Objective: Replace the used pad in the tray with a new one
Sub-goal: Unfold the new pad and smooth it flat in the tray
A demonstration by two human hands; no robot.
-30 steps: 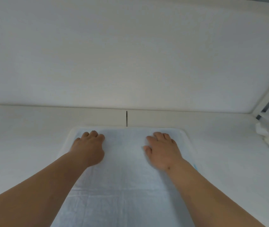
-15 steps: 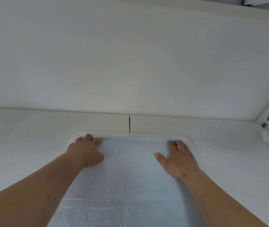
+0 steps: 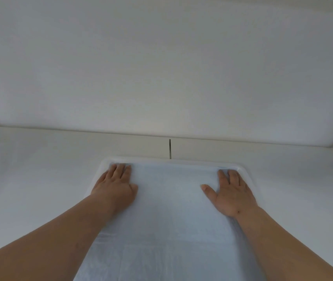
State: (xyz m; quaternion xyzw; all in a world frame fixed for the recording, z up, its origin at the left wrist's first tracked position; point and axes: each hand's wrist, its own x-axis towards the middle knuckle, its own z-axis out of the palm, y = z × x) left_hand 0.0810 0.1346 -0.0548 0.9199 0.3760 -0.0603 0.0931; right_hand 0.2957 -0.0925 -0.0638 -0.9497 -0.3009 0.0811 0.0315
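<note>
I judge us nearly done: left hand (image 3: 114, 186) and right hand (image 3: 231, 192) press flat, fingers straight, seating the fresh pad (image 3: 169, 199) into the tray (image 3: 244, 169) corners.

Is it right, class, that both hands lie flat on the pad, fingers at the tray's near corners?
Not quite. The head view shows the left hand and right hand flat on the pad, but their fingers reach the tray's far corners, not the near ones.

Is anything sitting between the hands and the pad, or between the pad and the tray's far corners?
Nothing visible. The left hand and right hand lie flat directly on the pad, fingers at the far corners just inside the tray rim.
</note>
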